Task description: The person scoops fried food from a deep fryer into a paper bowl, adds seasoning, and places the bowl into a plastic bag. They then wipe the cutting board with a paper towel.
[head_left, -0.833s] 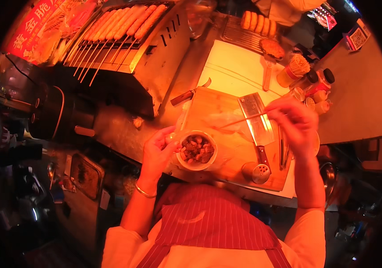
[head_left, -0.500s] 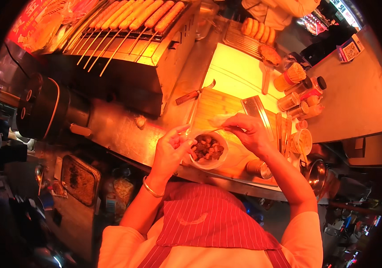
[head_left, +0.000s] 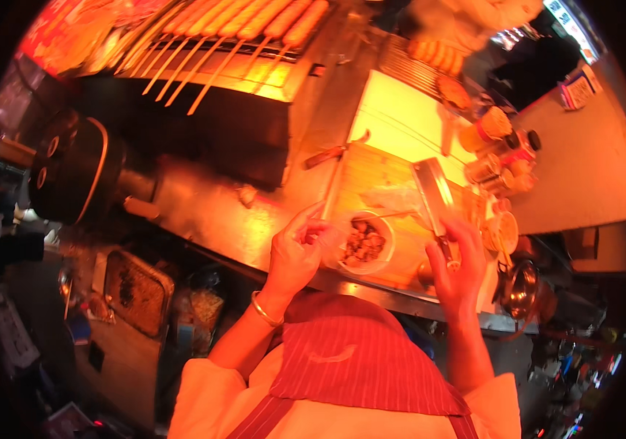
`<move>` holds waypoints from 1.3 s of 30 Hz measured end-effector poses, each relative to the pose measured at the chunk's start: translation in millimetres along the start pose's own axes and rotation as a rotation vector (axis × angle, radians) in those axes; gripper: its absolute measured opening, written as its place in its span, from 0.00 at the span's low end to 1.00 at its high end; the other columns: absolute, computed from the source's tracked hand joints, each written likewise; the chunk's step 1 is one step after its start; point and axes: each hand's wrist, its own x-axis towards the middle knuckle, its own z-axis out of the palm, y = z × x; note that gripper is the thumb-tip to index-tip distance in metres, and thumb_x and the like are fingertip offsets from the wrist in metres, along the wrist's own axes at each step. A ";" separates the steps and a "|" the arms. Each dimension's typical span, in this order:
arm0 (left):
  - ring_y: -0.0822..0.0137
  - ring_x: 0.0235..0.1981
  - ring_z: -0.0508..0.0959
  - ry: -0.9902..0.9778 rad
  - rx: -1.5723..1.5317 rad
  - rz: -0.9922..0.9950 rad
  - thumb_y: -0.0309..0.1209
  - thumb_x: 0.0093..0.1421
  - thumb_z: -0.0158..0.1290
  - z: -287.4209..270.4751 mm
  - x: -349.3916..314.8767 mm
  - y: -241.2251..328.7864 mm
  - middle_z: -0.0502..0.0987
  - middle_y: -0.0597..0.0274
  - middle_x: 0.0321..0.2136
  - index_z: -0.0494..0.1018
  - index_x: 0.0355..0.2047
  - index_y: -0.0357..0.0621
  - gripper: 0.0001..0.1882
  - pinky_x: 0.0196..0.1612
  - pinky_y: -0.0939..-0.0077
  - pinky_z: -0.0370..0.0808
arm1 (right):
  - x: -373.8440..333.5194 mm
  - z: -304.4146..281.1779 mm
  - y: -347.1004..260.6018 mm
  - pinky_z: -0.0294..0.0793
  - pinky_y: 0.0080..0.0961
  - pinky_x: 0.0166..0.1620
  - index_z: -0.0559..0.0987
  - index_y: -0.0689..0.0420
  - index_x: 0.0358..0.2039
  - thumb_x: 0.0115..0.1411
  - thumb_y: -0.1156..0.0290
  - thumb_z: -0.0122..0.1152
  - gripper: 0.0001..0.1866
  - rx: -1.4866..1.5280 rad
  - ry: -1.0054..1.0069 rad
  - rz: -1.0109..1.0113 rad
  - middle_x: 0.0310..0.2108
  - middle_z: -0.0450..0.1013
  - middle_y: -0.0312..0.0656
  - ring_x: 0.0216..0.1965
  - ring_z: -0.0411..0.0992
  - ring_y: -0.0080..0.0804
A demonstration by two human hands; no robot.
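A white bowl (head_left: 384, 265) of browned, chopped food pieces (head_left: 363, 244) stands on the wooden cutting board (head_left: 379, 167). Across its rim lies a thin stick (head_left: 393, 214). At the bowl's left side is my left hand (head_left: 297, 250), its thumb and fingers drawn together near a faint, see-through patch; what they pinch is unclear. My right hand (head_left: 463, 263) is at the handle of a cleaver (head_left: 431, 189), thumb and fingers apart on either side of it. The cleaver's blade lies on the board, pointing away from me. A small hooked knife (head_left: 325, 156) rests at the board's left edge.
Sausages on sticks (head_left: 254, 18) lie on a grill at the far left, the sticks jutting toward me. Several jars (head_left: 483, 170) and a skewer cup (head_left: 490, 126) line the right side. A dark round appliance (head_left: 68, 168) stands left; a metal pot (head_left: 521, 282) sits right.
My right hand has left the stick at the bowl and moved right and nearer, to the cleaver's handle. The stick now rests on the rim. The whole view has shifted slightly.
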 end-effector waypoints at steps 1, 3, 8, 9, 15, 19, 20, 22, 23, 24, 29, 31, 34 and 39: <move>0.73 0.30 0.76 0.100 0.075 0.026 0.25 0.57 0.56 -8.4 2.3 1.3 0.78 0.60 0.31 0.70 0.50 0.36 0.19 0.34 0.81 0.72 | -13.8 -0.3 -1.6 0.72 0.28 0.39 0.76 0.59 0.42 0.47 0.77 0.68 0.20 0.025 0.018 -0.031 0.37 0.71 0.46 0.34 0.73 0.36; 0.64 0.36 0.74 0.259 0.358 0.164 0.26 0.54 0.57 -31.8 19.1 -16.7 0.76 0.57 0.35 0.71 0.48 0.38 0.20 0.40 0.73 0.70 | -33.5 2.7 -19.2 0.73 0.27 0.36 0.77 0.59 0.41 0.47 0.78 0.68 0.18 0.110 -0.070 -0.010 0.37 0.72 0.46 0.33 0.73 0.35; 0.50 0.51 0.65 0.329 1.074 0.149 0.27 0.49 0.58 -100.0 65.6 -85.5 0.68 0.51 0.47 0.70 0.46 0.40 0.22 0.53 0.63 0.64 | -40.4 33.0 -35.4 0.73 0.24 0.31 0.78 0.60 0.38 0.46 0.80 0.67 0.16 0.307 -0.228 -0.065 0.32 0.74 0.45 0.28 0.74 0.34; 0.50 0.53 0.64 0.273 1.137 0.109 0.26 0.49 0.58 -104.3 68.3 -91.0 0.67 0.51 0.48 0.70 0.46 0.40 0.22 0.54 0.63 0.63 | -37.4 33.4 -41.4 0.73 0.24 0.31 0.78 0.61 0.37 0.47 0.81 0.66 0.15 0.290 -0.242 -0.094 0.31 0.74 0.44 0.27 0.74 0.34; 0.49 0.51 0.66 -0.095 0.715 0.436 0.24 0.50 0.53 -61.1 54.3 -86.8 0.68 0.49 0.47 0.70 0.48 0.43 0.23 0.51 0.59 0.68 | -42.6 47.4 -37.2 0.72 0.24 0.30 0.79 0.60 0.32 0.46 0.81 0.65 0.10 0.312 -0.357 -0.161 0.24 0.75 0.42 0.24 0.74 0.35; 0.49 0.50 0.65 -0.326 0.940 0.448 0.18 0.48 0.49 -30.7 46.9 -89.7 0.67 0.51 0.44 0.71 0.46 0.43 0.22 0.48 0.60 0.70 | -44.6 53.8 -44.8 0.72 0.25 0.28 0.80 0.59 0.33 0.47 0.81 0.65 0.10 0.332 -0.458 -0.179 0.23 0.74 0.42 0.24 0.73 0.35; 0.48 0.49 0.65 -0.352 0.956 0.417 0.18 0.48 0.48 -25.7 46.8 -86.7 0.67 0.51 0.43 0.71 0.46 0.44 0.23 0.48 0.61 0.71 | -44.5 53.5 -46.1 0.71 0.25 0.28 0.80 0.59 0.33 0.47 0.81 0.65 0.10 0.331 -0.463 -0.170 0.23 0.74 0.43 0.24 0.73 0.35; 0.48 0.49 0.65 -0.391 0.972 0.333 0.17 0.47 0.47 -19.5 46.7 -80.8 0.67 0.52 0.43 0.72 0.46 0.46 0.23 0.47 0.60 0.71 | -44.2 48.3 -46.7 0.71 0.26 0.27 0.80 0.59 0.33 0.47 0.80 0.65 0.10 0.319 -0.445 -0.132 0.23 0.74 0.43 0.24 0.73 0.35; 0.48 0.49 0.65 -0.403 0.972 0.280 0.17 0.47 0.47 -17.8 46.8 -78.3 0.67 0.52 0.43 0.72 0.45 0.46 0.22 0.47 0.60 0.71 | -45.1 46.1 -44.8 0.71 0.26 0.27 0.80 0.59 0.33 0.48 0.80 0.65 0.10 0.304 -0.409 -0.098 0.22 0.74 0.43 0.24 0.73 0.35; 0.48 0.49 0.65 -0.416 0.972 0.227 0.17 0.47 0.47 -16.2 46.9 -77.5 0.67 0.52 0.43 0.72 0.44 0.46 0.22 0.48 0.60 0.71 | -46.4 43.1 -41.0 0.70 0.26 0.26 0.80 0.59 0.33 0.48 0.80 0.65 0.10 0.287 -0.356 -0.059 0.22 0.74 0.43 0.24 0.73 0.35; 0.45 0.43 0.67 -0.271 0.813 0.380 0.18 0.46 0.48 -22.7 51.7 -105.8 0.68 0.48 0.38 0.71 0.43 0.43 0.21 0.43 0.59 0.72 | -64.6 33.2 -8.3 0.69 0.24 0.29 0.78 0.59 0.41 0.49 0.76 0.67 0.16 0.145 0.029 0.236 0.32 0.74 0.42 0.25 0.70 0.29; 0.50 0.38 0.70 -0.225 0.578 0.287 0.17 0.49 0.48 -30.9 57.9 -119.0 0.70 0.52 0.35 0.71 0.41 0.41 0.18 0.39 0.63 0.73 | -53.7 27.2 -3.9 0.69 0.24 0.31 0.75 0.59 0.47 0.50 0.73 0.68 0.23 -0.012 0.062 0.416 0.36 0.73 0.42 0.25 0.68 0.28; 0.57 0.35 0.72 -0.171 -0.192 -0.178 0.19 0.53 0.47 -43.0 58.0 -110.5 0.71 0.56 0.34 0.70 0.40 0.41 0.14 0.36 0.69 0.73 | -46.5 38.8 10.6 0.63 0.19 0.29 0.70 0.61 0.52 0.51 0.72 0.67 0.27 -0.069 0.148 0.403 0.31 0.64 0.36 0.23 0.60 0.22; 0.59 0.37 0.74 -0.315 -0.930 -0.473 0.23 0.56 0.46 -59.2 30.8 -59.2 0.73 0.55 0.37 0.69 0.42 0.41 0.12 0.33 0.72 0.73 | -38.1 54.9 17.6 0.60 0.19 0.26 0.70 0.62 0.53 0.52 0.68 0.67 0.28 0.000 0.094 0.528 0.23 0.61 0.33 0.21 0.58 0.19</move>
